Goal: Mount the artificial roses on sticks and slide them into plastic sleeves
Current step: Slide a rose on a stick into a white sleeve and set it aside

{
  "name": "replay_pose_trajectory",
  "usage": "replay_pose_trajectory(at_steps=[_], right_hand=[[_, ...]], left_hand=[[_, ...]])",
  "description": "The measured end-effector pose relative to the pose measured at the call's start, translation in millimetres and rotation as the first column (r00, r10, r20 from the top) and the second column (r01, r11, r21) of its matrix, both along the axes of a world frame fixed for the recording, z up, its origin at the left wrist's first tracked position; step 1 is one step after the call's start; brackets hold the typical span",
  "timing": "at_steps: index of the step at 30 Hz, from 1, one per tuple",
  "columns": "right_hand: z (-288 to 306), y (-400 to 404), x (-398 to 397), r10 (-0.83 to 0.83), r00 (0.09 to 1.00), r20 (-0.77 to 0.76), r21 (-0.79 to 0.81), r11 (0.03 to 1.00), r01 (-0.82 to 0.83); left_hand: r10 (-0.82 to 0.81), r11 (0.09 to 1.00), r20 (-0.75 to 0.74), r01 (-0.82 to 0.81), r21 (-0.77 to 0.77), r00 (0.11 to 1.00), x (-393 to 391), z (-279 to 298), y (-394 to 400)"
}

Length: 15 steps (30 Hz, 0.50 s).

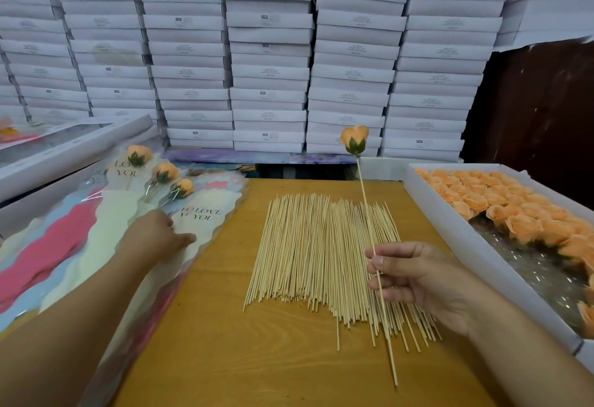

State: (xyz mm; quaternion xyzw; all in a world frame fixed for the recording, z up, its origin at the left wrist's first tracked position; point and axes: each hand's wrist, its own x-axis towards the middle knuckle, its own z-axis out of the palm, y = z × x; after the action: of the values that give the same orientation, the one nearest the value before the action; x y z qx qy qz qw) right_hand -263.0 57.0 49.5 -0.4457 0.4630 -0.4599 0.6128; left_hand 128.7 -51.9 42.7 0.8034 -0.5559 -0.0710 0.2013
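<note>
Sleeving comes next, by the look of it — one rose [354, 139] already sits mounted on a stick [373, 246], held upright and tilted slightly over the spare sticks [321, 255] spread across the desk [225, 326].

Right hand [421, 281]: grip closed on the stick's lower half, pinched between thumb and curled fingers, tail end poking down past the palm toward the desk edge. Rose head well above the hand, clear of everything.

Left hand [159, 234]: reaching out to the stack of sleeves [106, 239] at the left, fingers fairly straight and resting flat on the top one near its printed "LOVE YOU" panel. No pinch visible — grip slack, touching only, nothing lifted yet. Cannot tell whether a single sleeve is separated from those under it.

Three finished roses [165, 172] lie in sleeves at the far end of that stack; loose roses fill the tray [450, 223] at the right.

Next move probably calls for peeling off one sleeve alone, opening its mouth, then feeding the stick in tail first — slippery film, thin layers, so taking two at once seems the likely snag.
</note>
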Motion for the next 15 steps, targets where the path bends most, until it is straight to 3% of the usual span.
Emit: replay_pose_trajectory(at_steps=[8,11,15], right_hand=[[-1.3,-1.7,-2.5,0.001,1.000,-0.016,-0.007,1.000,-0.002],[-0.2,-1.2,-2.3,0.015,1.000,-0.027,-0.019,1.000,-0.016],[0.0,-1.0,-3.1,0.019,1.000,-0.023,-0.024,1.000,-0.020]], left_hand=[[0.007,0.996,0.172,0.008,-0.084,0.985,-21.8,-2.6,12.2],[-0.012,0.994,0.113,0.024,-0.109,0.993,-21.8,-5.4,10.3],[-0.020,0.997,-0.102,0.012,-0.075,0.995,-14.0,-0.3,5.0]])
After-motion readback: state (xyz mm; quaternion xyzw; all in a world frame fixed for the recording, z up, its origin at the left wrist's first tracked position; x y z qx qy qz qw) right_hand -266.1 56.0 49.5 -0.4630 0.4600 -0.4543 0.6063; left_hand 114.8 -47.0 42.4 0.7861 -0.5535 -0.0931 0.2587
